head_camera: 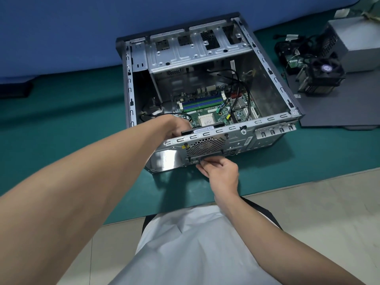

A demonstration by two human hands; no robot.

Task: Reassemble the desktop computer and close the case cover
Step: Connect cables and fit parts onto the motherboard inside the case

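Just inside the rear wall of the open grey metal computer case point(269, 83), the left hand point(178, 126) gripped the black square fan point(202, 128). Outside that wall, the right hand point(220, 171) pinched a small fastener point(201, 160). Holding the fan flush with its holes aligned would likely help the fastener seat.

Mat: teal-green sheet point(61, 124), lying under the fingers point(205, 168) and spreading left, right and beyond them.
Panel: blue upright surface point(61, 27), well beyond the fingers, along the mat's far edge.
Block: black, low point(14, 89), far left of the fingers and beyond them, at the foot of the panel.
Floor: pale glossy tiles point(318, 202), nearer the viewer than the fingers, on both sides.
Cloth: pale grey-white, creased point(195, 247), straight below the fingers toward the viewer.
Strip: black edge point(258, 209), just right of the cloth; nature unclear.
Scrap: pale, blurred point(342, 13), far right and beyond the fingers.
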